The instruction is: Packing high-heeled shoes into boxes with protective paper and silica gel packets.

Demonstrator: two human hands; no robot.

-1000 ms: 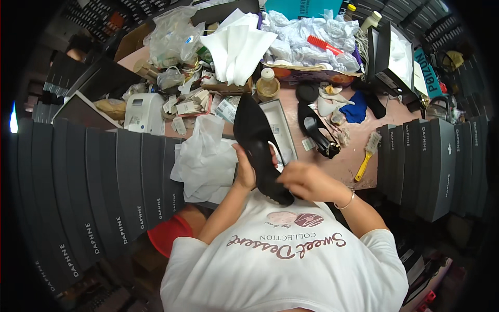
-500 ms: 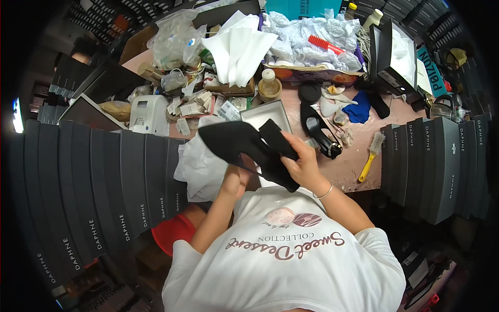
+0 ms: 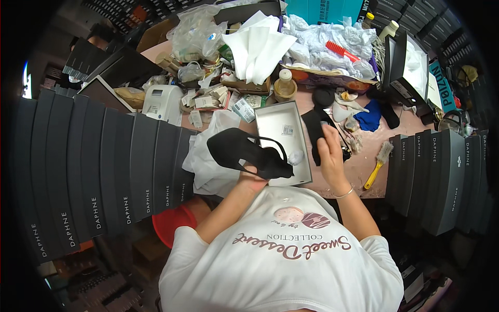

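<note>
My left hand (image 3: 253, 180) is closed on a black slingback shoe (image 3: 236, 151), gripping it from below with the pointed toe to the left and the strap standing up. My right hand (image 3: 331, 151) holds a flat black block (image 3: 313, 130), whose exact kind I cannot make out; it is apart from the shoe, to its right. Behind and below the shoe lies an open shoebox (image 3: 303, 125), white inside, with a small crumpled ball of paper (image 3: 296, 157) in it. A second black shoe (image 3: 346, 154) lies mostly hidden behind my right hand.
White tissue paper (image 3: 208, 151) spreads left of the shoebox. A yellow-handled brush (image 3: 375, 171), a blue cloth (image 3: 369, 116) and a jar with a bottle (image 3: 285, 86) stand or lie around. Rows of grey shoeboxes (image 3: 117, 166) flank both sides. A paper-filled carton (image 3: 332, 74) stands behind.
My right hand has moved right with the black block, away from the shoe. The shoe has tilted and dropped slightly in my left hand, uncovering more of the shoebox. The view has shifted a little.
</note>
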